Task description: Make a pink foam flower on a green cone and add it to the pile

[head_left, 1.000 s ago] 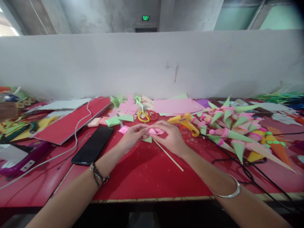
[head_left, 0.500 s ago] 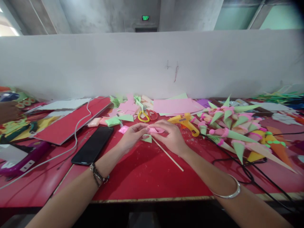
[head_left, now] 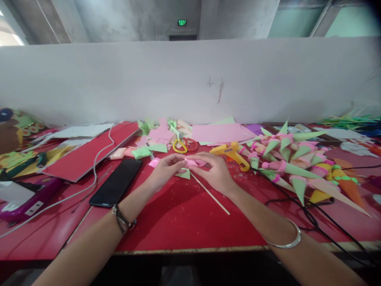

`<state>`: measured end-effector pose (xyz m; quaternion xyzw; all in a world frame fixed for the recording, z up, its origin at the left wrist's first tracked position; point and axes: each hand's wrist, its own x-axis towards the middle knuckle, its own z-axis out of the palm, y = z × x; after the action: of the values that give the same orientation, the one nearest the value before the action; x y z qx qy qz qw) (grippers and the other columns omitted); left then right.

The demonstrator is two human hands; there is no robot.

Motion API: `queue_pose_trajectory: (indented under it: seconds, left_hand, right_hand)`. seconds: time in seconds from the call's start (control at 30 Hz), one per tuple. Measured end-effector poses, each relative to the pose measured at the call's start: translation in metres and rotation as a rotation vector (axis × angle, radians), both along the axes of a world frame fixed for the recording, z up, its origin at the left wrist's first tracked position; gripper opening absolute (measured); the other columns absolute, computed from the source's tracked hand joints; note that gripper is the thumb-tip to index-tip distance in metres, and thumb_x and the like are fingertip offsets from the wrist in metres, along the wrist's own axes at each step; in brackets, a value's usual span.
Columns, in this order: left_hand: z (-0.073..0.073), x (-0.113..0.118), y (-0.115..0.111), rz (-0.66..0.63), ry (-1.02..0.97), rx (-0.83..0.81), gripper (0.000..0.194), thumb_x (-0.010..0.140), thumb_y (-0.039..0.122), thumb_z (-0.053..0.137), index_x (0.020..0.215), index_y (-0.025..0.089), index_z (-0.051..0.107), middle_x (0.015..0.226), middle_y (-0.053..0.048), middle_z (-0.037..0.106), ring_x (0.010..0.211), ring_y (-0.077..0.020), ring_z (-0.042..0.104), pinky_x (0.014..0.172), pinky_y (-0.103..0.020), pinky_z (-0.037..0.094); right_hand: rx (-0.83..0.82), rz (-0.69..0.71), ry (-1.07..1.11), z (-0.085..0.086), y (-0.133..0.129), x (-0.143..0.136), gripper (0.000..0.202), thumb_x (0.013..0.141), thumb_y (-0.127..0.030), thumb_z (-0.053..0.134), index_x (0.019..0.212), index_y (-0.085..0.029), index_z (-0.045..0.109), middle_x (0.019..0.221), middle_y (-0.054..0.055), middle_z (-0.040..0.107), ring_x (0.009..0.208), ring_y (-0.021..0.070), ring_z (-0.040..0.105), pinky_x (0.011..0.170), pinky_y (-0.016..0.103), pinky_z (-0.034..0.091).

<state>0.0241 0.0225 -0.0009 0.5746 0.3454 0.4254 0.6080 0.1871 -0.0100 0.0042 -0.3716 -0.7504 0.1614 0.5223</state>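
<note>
Between my fingertips is a small curled piece of pink paper [head_left: 195, 163]. My left hand [head_left: 166, 169] pinches its left end, while my right hand [head_left: 216, 171] grips it from the right with bent fingers. A thin pale wooden stick [head_left: 211, 193] slants down to the right from beneath the paper; whether it is joined to the paper is hidden. Just under my fingers lies a green paper scrap [head_left: 185, 174]. Beside my left fingers sits a small pink packet [head_left: 154, 162]. Scissors with yellow and red handles [head_left: 180, 146] rest behind my hands.
A yellow glue gun [head_left: 232, 153] and a pile of paper cones [head_left: 285, 159] lie to the right, with black cables [head_left: 306, 214]. On the left are a phone [head_left: 116, 182], a white cable [head_left: 94, 171] and a purple power strip [head_left: 38, 200]. Pink sheets [head_left: 220, 133] lie behind.
Both hands keep nearly the same pose around the pink paper, with only slight finger movement. At the far left edge, a dark blue and brown shape has shifted.
</note>
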Motion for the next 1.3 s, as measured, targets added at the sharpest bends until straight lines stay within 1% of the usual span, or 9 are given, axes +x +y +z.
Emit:
queue_pose_trajectory:
  seconds: [0.23,0.37,0.47,0.57,0.67,0.77,0.93,1.07,1.3]
  left_hand:
    - [0.001,0.000,0.001,-0.001,0.074,0.062,0.023,0.066,0.032,0.065,0.081,0.015,0.060,0.079,-0.001,0.059,0.072,-0.0104,0.055,0.074,-0.028,0.045]
    - [0.002,-0.006,0.006,-0.016,0.167,0.192,0.026,0.072,0.036,0.057,0.088,0.016,0.060,0.083,-0.003,0.060,0.077,-0.0132,0.056,0.075,-0.029,0.044]
    - [0.000,-0.015,0.014,-0.048,0.407,0.448,0.032,0.075,0.039,0.052,0.098,0.017,0.059,0.095,-0.007,0.060,0.087,-0.0171,0.054,0.078,-0.031,0.041]
    - [-0.008,-0.024,0.021,-0.110,0.802,0.745,0.048,0.063,0.045,0.064,0.104,0.021,0.058,0.103,-0.008,0.056,0.093,-0.0218,0.049,0.083,-0.035,0.035]
    - [-0.015,-0.027,0.024,-0.140,0.988,0.825,0.055,0.057,0.049,0.067,0.104,0.022,0.059,0.103,-0.008,0.055,0.094,-0.0243,0.046,0.084,-0.038,0.030]
    - [-0.015,-0.025,0.025,-0.160,1.095,0.882,0.047,0.065,0.051,0.060,0.102,0.021,0.059,0.098,-0.007,0.056,0.090,-0.0233,0.046,0.081,-0.037,0.029]
    - [-0.012,-0.021,0.026,-0.193,1.087,0.933,0.030,0.073,0.043,0.054,0.090,0.019,0.061,0.086,-0.006,0.058,0.080,-0.0195,0.051,0.074,-0.031,0.031]
    - [-0.011,-0.018,0.026,-0.224,1.088,0.935,0.023,0.073,0.036,0.056,0.086,0.017,0.061,0.082,-0.007,0.059,0.077,-0.0196,0.053,0.070,-0.029,0.035]
    - [-0.011,-0.013,0.015,-0.236,1.070,0.893,0.016,0.076,0.015,0.044,0.089,0.015,0.053,0.087,-0.010,0.058,0.081,-0.0212,0.054,0.072,-0.032,0.038]
  right_hand:
    - [-0.024,0.006,-0.007,-0.002,0.000,0.001,0.018,0.075,-0.024,0.058,0.091,-0.027,0.065,0.089,0.003,0.065,0.082,0.0159,0.060,0.072,0.032,0.050]
    - [-0.026,0.004,0.021,-0.002,0.001,0.001,0.017,0.075,-0.024,0.059,0.090,-0.027,0.066,0.089,0.003,0.066,0.084,0.0160,0.060,0.075,0.032,0.050]
    - [-0.071,0.015,0.132,-0.002,0.003,0.002,0.018,0.072,-0.023,0.061,0.089,-0.025,0.066,0.090,0.002,0.067,0.085,0.0158,0.061,0.078,0.032,0.049]
    - [-0.189,0.064,0.309,-0.004,0.006,0.003,0.019,0.069,-0.026,0.064,0.088,-0.024,0.065,0.089,0.001,0.067,0.085,0.0156,0.061,0.077,0.032,0.050]
    - [-0.314,0.171,0.528,-0.004,0.008,0.003,0.023,0.066,-0.032,0.066,0.088,-0.025,0.064,0.087,0.000,0.067,0.080,0.0144,0.062,0.076,0.032,0.051]
    - [-0.427,0.278,0.706,-0.004,0.009,0.003,0.024,0.064,-0.036,0.067,0.086,-0.025,0.062,0.083,-0.002,0.066,0.075,0.0119,0.063,0.077,0.031,0.053]
    - [-0.523,0.335,0.734,-0.002,0.006,0.005,0.024,0.068,-0.038,0.063,0.088,-0.025,0.059,0.077,-0.003,0.064,0.072,0.0103,0.063,0.074,0.025,0.055]
    - [-0.576,0.407,0.787,0.001,0.002,0.006,0.020,0.066,-0.034,0.065,0.082,-0.025,0.058,0.075,-0.004,0.063,0.069,0.0089,0.062,0.068,0.021,0.056]
    - [-0.639,0.498,0.891,0.004,0.002,0.006,0.018,0.061,-0.030,0.070,0.075,-0.027,0.061,0.072,-0.007,0.063,0.067,0.0053,0.062,0.059,0.013,0.054]
